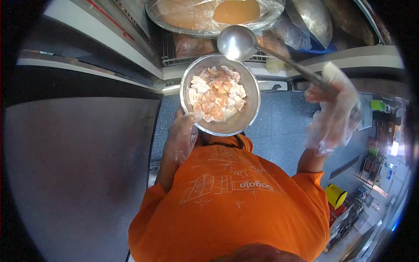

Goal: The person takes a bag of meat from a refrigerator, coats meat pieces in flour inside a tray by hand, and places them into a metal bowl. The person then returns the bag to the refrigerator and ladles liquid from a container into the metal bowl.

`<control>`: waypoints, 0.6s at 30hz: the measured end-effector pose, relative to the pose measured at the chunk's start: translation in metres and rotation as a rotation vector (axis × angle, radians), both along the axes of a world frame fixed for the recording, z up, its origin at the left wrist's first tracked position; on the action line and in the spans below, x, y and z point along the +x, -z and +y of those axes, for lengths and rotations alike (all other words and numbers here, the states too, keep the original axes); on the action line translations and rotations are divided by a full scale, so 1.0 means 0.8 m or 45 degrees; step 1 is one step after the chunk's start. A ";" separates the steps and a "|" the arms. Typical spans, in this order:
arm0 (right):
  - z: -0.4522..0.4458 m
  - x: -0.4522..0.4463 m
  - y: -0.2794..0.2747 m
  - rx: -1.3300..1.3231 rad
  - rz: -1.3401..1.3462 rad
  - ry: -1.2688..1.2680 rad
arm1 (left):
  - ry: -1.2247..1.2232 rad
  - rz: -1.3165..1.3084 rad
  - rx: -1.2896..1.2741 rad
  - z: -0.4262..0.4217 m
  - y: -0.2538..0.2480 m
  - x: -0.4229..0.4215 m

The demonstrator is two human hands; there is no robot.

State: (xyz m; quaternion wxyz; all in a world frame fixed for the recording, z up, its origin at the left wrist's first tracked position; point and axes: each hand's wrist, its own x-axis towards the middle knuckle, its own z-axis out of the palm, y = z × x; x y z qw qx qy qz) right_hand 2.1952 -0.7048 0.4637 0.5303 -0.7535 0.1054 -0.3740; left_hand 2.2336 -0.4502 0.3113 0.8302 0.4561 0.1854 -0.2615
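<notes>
My left hand (pixel 181 133), in a clear plastic glove, grips the near left rim of a round metal bowl (pixel 244 120). Pale, wet, raw-looking meat pieces (pixel 217 94) lie in the bowl. My right hand (pixel 334 105), gloved too and somewhat blurred, is closed around the long handle of a metal ladle (pixel 238 42). The ladle's head hangs between the bowl's far rim and a large metal tray (pixel 187 30). Clear plastic film covers the tray, with an opening that shows light brown liquid (pixel 235 12).
The tray sits in an open refrigerated compartment, above a wire rack (pixel 168 54) with wrapped food. More metal containers (pixel 310 19) and a plastic bag (pixel 290 32) are at its right. A dark door panel (pixel 83 174) stands at left. A yellow container (pixel 336 195) and shelving are farther right.
</notes>
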 end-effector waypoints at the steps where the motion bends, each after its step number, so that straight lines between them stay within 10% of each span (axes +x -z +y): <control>1: -0.005 0.004 -0.015 0.112 0.057 0.092 | 0.026 0.024 0.100 -0.002 -0.011 -0.001; 18: -0.018 0.141 -0.037 0.000 -0.163 -0.218 | 0.240 0.141 -0.527 0.037 0.106 0.016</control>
